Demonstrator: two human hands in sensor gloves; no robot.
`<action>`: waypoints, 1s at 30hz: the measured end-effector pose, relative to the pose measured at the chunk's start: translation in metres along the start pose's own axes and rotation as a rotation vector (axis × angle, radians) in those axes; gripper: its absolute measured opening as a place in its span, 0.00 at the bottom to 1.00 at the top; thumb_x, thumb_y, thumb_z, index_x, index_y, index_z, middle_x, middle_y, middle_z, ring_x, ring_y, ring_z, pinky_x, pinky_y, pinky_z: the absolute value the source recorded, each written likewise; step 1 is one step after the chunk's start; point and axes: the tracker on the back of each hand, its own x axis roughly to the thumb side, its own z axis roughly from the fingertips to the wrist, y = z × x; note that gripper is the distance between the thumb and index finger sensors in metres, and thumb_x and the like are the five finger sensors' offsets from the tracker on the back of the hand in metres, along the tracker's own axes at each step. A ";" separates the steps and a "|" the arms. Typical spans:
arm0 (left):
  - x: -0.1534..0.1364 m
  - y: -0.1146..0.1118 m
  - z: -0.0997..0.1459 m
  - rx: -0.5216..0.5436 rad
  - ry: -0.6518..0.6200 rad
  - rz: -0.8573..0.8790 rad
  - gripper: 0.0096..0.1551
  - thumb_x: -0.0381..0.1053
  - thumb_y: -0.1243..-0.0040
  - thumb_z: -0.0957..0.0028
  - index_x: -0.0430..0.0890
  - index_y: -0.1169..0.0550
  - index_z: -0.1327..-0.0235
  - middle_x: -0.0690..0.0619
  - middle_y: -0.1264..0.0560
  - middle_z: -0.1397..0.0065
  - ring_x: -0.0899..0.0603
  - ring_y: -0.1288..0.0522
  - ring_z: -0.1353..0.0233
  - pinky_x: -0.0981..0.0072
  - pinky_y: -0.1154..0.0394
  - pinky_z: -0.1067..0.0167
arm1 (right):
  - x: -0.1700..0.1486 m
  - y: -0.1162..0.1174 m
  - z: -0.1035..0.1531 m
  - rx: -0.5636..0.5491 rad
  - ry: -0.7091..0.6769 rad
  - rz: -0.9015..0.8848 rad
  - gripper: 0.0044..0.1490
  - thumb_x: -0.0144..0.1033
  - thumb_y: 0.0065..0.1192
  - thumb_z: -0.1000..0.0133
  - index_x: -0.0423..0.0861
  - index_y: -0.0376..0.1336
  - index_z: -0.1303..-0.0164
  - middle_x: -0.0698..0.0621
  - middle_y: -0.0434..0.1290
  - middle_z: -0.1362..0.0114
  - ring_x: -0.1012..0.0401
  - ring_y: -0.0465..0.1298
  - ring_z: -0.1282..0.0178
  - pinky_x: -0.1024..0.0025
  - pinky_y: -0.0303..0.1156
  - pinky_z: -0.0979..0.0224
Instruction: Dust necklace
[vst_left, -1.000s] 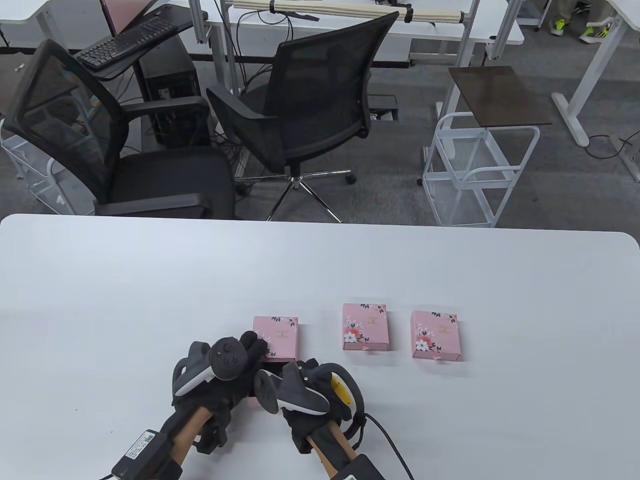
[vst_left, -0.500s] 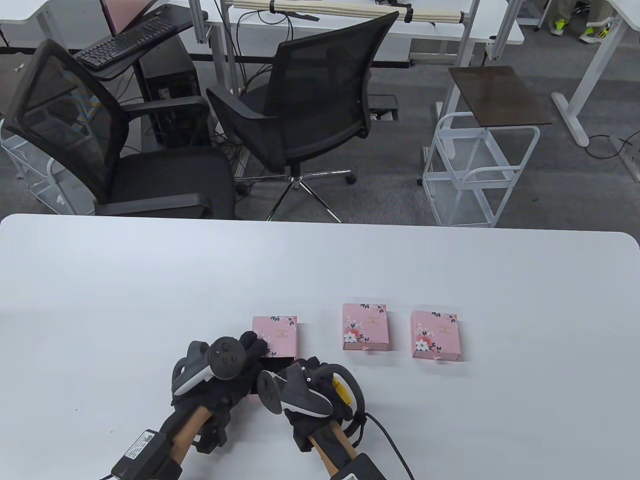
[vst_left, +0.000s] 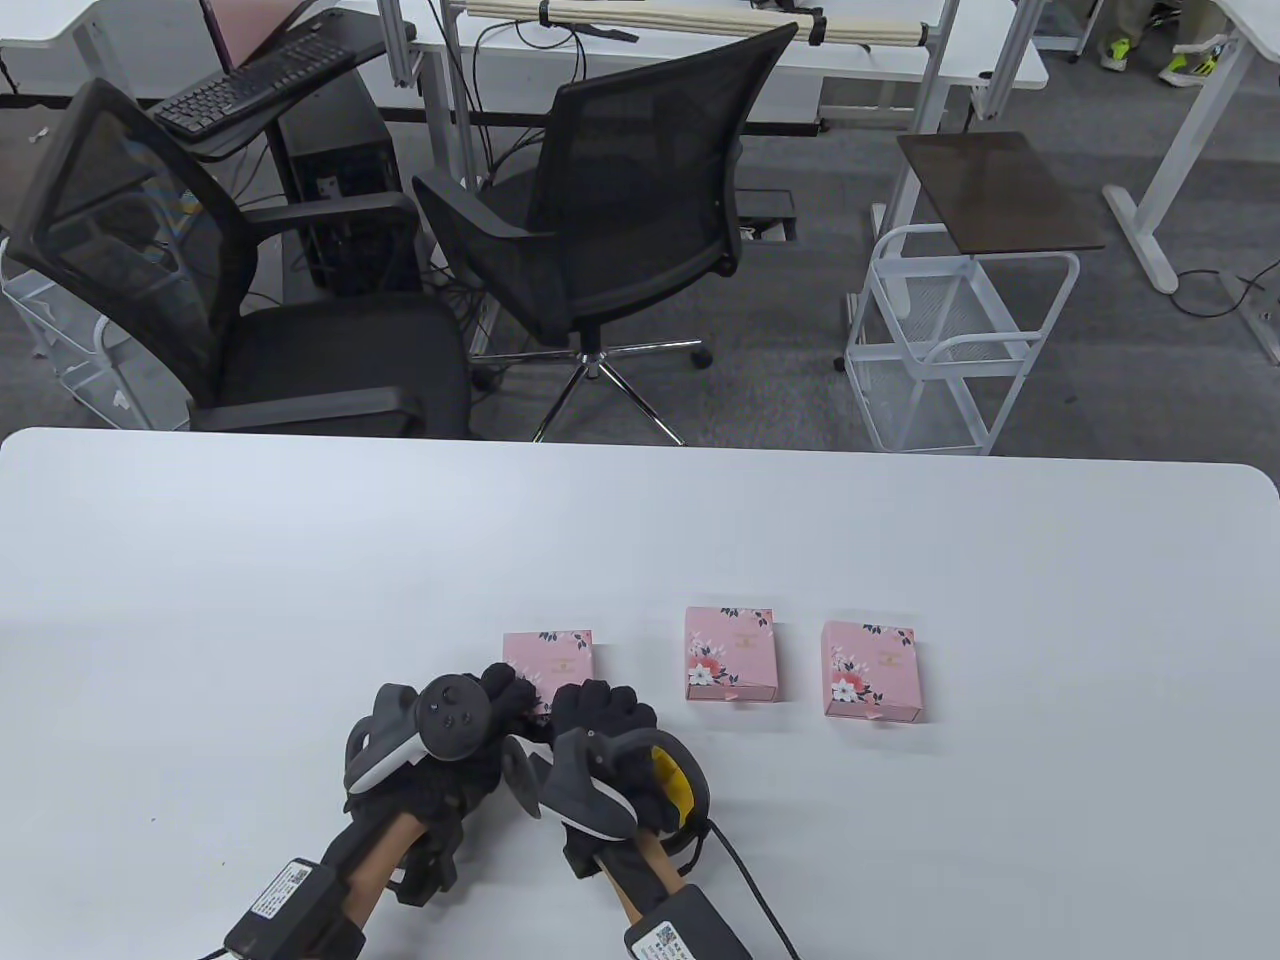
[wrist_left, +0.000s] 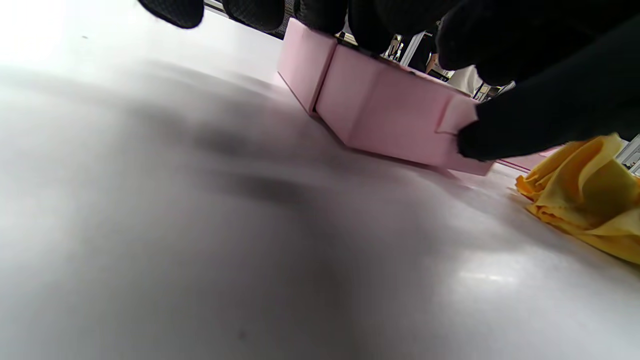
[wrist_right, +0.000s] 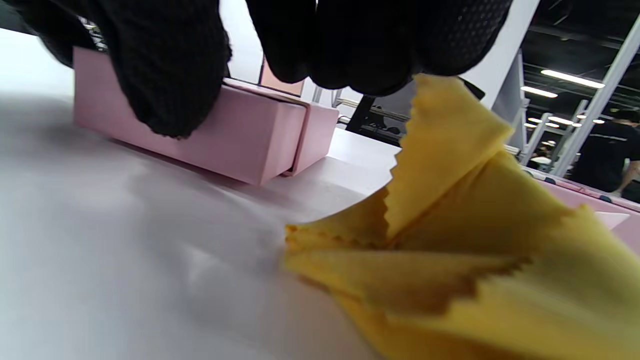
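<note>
A pink flowered box (vst_left: 550, 652) lies near the table's front, its drawer (wrist_left: 395, 120) partly slid out of the sleeve (wrist_left: 302, 65) toward me. My left hand (vst_left: 505, 690) grips the sleeve from the left, fingertips curled over its top. My right hand (vst_left: 600, 705) lies over the drawer, its thumb (wrist_right: 165, 100) pressed against the drawer's side (wrist_right: 235, 140). A folded yellow cloth (wrist_right: 450, 225) is held under that hand's curled fingers and shows beside the tracker (vst_left: 668, 775). The drawer's inside is hidden and no necklace is visible.
Two more shut pink boxes (vst_left: 730, 655) (vst_left: 870, 670) lie in a row to the right on the white table (vst_left: 300, 560). Two black office chairs (vst_left: 600, 200) and a white wire cart (vst_left: 960, 340) stand beyond the far edge.
My right hand has moved forward from behind the drawer onto it, covering the dark opening seen before. The yellow cloth went with it. The left hand has hardly moved.
</note>
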 end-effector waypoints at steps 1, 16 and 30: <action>-0.001 0.000 0.000 -0.002 -0.001 0.010 0.29 0.55 0.55 0.33 0.59 0.38 0.17 0.58 0.47 0.09 0.39 0.49 0.14 0.34 0.44 0.22 | -0.001 0.001 -0.005 0.016 0.014 -0.012 0.51 0.49 0.73 0.40 0.38 0.54 0.15 0.32 0.61 0.20 0.37 0.66 0.30 0.43 0.65 0.28; -0.013 -0.002 0.000 -0.015 -0.039 0.102 0.31 0.56 0.54 0.34 0.59 0.41 0.16 0.59 0.51 0.09 0.37 0.54 0.13 0.33 0.48 0.22 | -0.007 -0.005 -0.038 0.079 0.111 -0.093 0.37 0.47 0.73 0.40 0.41 0.64 0.25 0.36 0.68 0.25 0.38 0.70 0.33 0.44 0.67 0.29; -0.012 0.056 0.065 0.329 -0.076 0.301 0.34 0.60 0.53 0.33 0.55 0.40 0.14 0.51 0.48 0.09 0.32 0.50 0.16 0.34 0.45 0.23 | 0.018 0.001 -0.070 0.378 0.219 -0.345 0.64 0.66 0.44 0.33 0.29 0.32 0.11 0.14 0.37 0.16 0.16 0.44 0.25 0.25 0.48 0.23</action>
